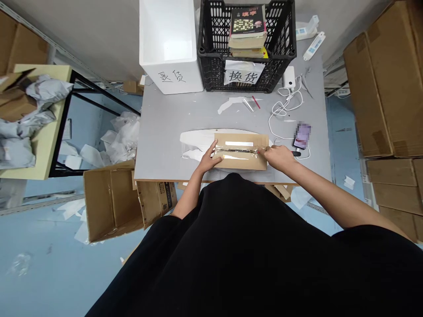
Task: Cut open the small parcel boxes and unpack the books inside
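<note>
A flat brown cardboard box (241, 164) lies near the front edge of the grey table, with clear tape across its top and a dark line along the middle. My left hand (208, 161) grips the box's left end, thumb and fingers apart on it. At the right end, my right hand (278, 157) is closed around what looks like a knife with a black handle (296, 153). Most of that tool is hidden by the hand, and its blade cannot be told clearly from the dark line. White paper (194, 137) lies beneath the box.
Behind stand a white bin (180, 79) and a black crate (211, 72) holding books. To the right lie a phone (302, 134), white cables (280, 108), a power strip (288, 78) and scissors (306, 81). An open carton (112, 202) sits left, below the table edge.
</note>
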{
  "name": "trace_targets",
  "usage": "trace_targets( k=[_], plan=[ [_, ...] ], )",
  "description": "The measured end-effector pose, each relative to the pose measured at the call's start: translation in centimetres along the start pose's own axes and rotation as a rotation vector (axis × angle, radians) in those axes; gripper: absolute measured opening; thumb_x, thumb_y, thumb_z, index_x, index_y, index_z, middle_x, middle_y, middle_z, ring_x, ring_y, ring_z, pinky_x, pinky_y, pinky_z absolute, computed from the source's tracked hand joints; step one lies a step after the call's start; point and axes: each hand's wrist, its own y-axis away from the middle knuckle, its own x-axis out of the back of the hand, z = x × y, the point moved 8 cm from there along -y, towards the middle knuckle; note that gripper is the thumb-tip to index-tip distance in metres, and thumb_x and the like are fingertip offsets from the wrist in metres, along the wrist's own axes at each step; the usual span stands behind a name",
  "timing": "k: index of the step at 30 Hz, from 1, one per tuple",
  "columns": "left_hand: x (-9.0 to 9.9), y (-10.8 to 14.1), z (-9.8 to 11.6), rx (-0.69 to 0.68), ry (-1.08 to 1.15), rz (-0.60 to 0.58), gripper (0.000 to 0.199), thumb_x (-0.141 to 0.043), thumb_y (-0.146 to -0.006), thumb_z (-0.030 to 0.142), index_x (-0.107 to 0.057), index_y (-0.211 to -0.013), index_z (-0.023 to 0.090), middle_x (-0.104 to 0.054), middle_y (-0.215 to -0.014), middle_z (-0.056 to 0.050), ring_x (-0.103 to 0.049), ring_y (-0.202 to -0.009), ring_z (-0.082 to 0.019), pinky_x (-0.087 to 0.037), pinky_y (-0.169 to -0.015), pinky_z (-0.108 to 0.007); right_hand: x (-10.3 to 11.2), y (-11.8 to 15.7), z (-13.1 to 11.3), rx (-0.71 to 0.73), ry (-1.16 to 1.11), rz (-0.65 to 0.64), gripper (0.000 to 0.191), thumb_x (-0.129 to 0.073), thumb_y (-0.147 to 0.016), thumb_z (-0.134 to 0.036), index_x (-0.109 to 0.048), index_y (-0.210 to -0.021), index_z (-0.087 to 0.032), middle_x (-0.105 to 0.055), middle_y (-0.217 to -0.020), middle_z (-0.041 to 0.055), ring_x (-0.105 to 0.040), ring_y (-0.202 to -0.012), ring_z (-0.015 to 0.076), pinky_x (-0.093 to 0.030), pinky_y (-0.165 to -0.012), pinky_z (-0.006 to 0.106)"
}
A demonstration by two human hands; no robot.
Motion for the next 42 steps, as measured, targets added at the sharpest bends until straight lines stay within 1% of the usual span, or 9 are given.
trace_targets(
  k=[7, 12, 22, 25, 28, 31, 34, 38, 42],
  plan=[
    [0.0, 0.0, 0.2, -0.021, -0.041, 0.019, 0.094, -0.066, -0.082, 0.04, -0.015, -0.161, 0.04, -0.025, -0.168, -0.002, -0.046, -0.141, -0.032, -0.042, -0.112, -0.049, -2.0, 1.1, 1.5, 0.009, -0.014, -0.064, 0.05, -0.04, -0.093, -0.007, -0.055, -0.139, -0.018, -0.073, -0.104, 0.0182, -0.07, -0.096, 0.0284, -0.042, -0.071, 0.033],
    [0.0, -0.4, 0.0, -0.003, -0.071, 0.005, 0.093, -0.065, -0.083, 0.042, -0.016, -0.162, 0.037, -0.028, -0.167, -0.004, -0.041, -0.145, -0.032, -0.038, -0.116, -0.048, -3.0, 2.2, 3.4, -0.057, -0.057, -0.043, 0.057, -0.043, -0.09, -0.005, -0.052, -0.143, -0.024, -0.073, -0.101, 0.0151, -0.068, -0.093, 0.0262, -0.039, -0.071, 0.032],
    [-0.1, -0.1, 0.3, -0.028, -0.122, 0.021, 0.089, -0.063, -0.086, 0.043, -0.017, -0.162, 0.039, -0.027, -0.167, 0.002, -0.033, -0.151, -0.031, -0.033, -0.121, -0.048, -5.8, 4.0, 6.0, -0.128, -0.214, 0.039, 0.054, -0.048, -0.087, -0.011, -0.059, -0.136, -0.03, -0.074, -0.098, 0.0107, -0.066, -0.083, 0.0242, -0.038, -0.067, 0.031],
    [0.0, -0.2, 0.4, -0.03, -0.137, 0.023, 0.087, -0.062, -0.086, 0.04, -0.018, -0.161, 0.039, -0.033, -0.165, -0.001, -0.039, -0.148, -0.03, -0.038, -0.118, -0.048, -7.1, 5.1, 7.8, -0.228, -0.438, 0.146, 0.041, -0.048, -0.093, -0.023, -0.065, -0.129, -0.031, -0.075, -0.095, 0.0082, -0.067, -0.081, 0.0243, -0.042, -0.067, 0.031],
    [0.0, -0.2, 1.0, -0.065, -0.237, 0.077, 0.084, -0.062, -0.086, 0.038, -0.023, -0.161, 0.036, -0.033, -0.164, -0.005, -0.035, -0.149, -0.031, -0.039, -0.116, -0.049, -9.9, 5.9, 9.1, -0.365, -0.907, 0.241, 0.038, -0.052, -0.093, -0.032, -0.066, -0.127, -0.025, -0.075, -0.089, 0.0051, -0.066, -0.071, 0.0201, -0.048, -0.065, 0.03],
    [-0.1, 0.2, 2.5, -0.112, -0.43, 0.208, 0.081, -0.065, -0.084, 0.041, -0.033, -0.158, 0.031, -0.018, -0.169, -0.009, -0.021, -0.154, -0.035, -0.034, -0.119, -0.053, -12.7, 5.4, 7.8, -0.42, -1.409, 0.267, 0.044, -0.056, -0.09, -0.036, -0.064, -0.129, -0.02, -0.073, -0.088, 0.0043, -0.062, -0.058, 0.0153, -0.051, -0.057, 0.028],
    [-1.4, 0.9, 4.8, -0.191, -0.638, 0.3, 0.077, -0.065, -0.084, 0.052, -0.042, -0.153, 0.026, -0.013, -0.169, -0.011, -0.014, -0.156, -0.039, -0.026, -0.121, -0.058, -13.5, 4.2, 5.5, -0.414, -1.733, 0.298, 0.048, -0.063, -0.087, -0.042, -0.065, -0.128, -0.017, -0.071, -0.083, 0.0035, -0.058, -0.054, 0.0131, -0.051, -0.05, 0.026],
    [-4.2, 1.2, 6.7, -0.232, -0.824, 0.237, 0.082, -0.063, -0.081, 0.069, -0.048, -0.151, 0.029, -0.026, -0.167, -0.01, -0.008, -0.155, -0.043, -0.02, -0.121, -0.063, -13.3, 3.4, 4.0, -0.412, -1.949, 0.319, 0.054, -0.07, -0.083, -0.043, -0.063, -0.13, -0.016, -0.069, -0.079, 0.0023, -0.056, -0.054, 0.0113, -0.05, -0.049, 0.024],
    [-6.3, 0.6, 7.1, -0.197, -0.838, 0.122, 0.092, -0.06, -0.076, 0.078, -0.043, -0.154, 0.032, -0.025, -0.168, -0.008, -0.002, -0.155, -0.046, -0.008, -0.121, -0.069, -13.0, 3.6, 4.2, -0.39, -1.979, 0.296, 0.058, -0.068, -0.086, -0.043, -0.06, -0.136, -0.015, -0.069, -0.079, 0.0031, -0.055, -0.055, 0.0105, -0.05, -0.049, 0.023]
  ],
)
